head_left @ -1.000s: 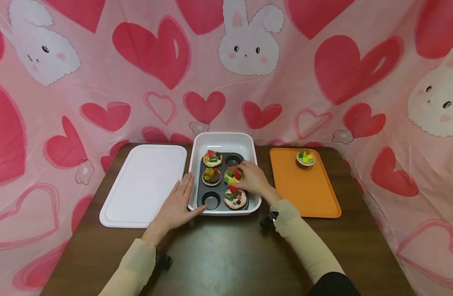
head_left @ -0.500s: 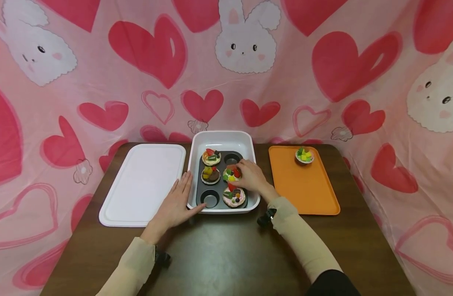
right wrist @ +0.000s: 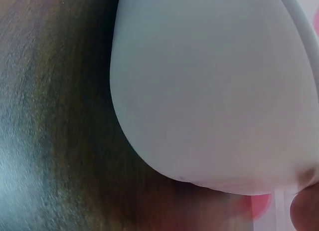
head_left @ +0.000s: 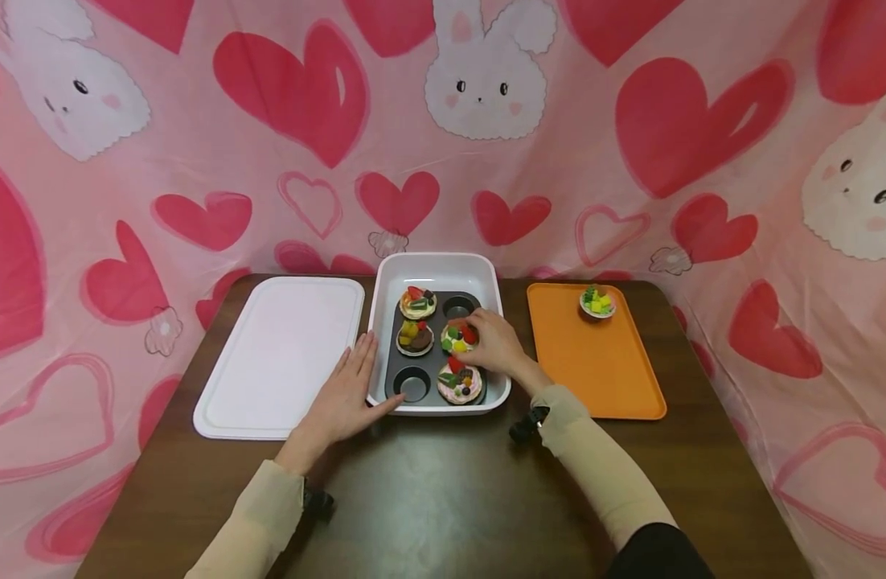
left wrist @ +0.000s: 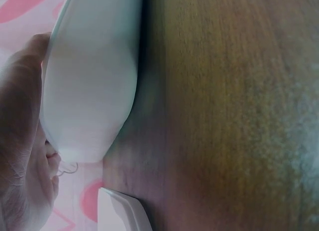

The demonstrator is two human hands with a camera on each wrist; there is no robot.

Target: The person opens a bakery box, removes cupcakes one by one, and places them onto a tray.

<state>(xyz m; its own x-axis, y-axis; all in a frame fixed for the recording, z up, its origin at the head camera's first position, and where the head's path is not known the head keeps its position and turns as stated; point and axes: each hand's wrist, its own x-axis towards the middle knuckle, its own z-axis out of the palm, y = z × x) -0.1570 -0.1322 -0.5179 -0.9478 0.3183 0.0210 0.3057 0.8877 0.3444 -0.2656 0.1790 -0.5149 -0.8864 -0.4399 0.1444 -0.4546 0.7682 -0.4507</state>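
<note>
A dark brown wooden table is spanning the foreground. A flat white rounded tray is lying left, a deep white rectangular basin is standing in the middle, and a flat orange rectangular tray is lying right. Inside the basin a dark grey metal six-well tin is sitting.

The left hand is resting on the basin's left rim, fingers straight, holding nothing. The right hand is pinching a round red, green and yellow-topped tart at the right-middle well.

The work is seemingly partway: three more round fruit-topped tarts are occupying wells, two wells are showing bare metal, and a small green and yellow-topped cup is sitting far on the orange tray.

Fingers are partly covering the pinched tart; whether it is lifting, I cannot tell. Both wrist views are mainly showing the basin's outer wall, not the grip.
</note>
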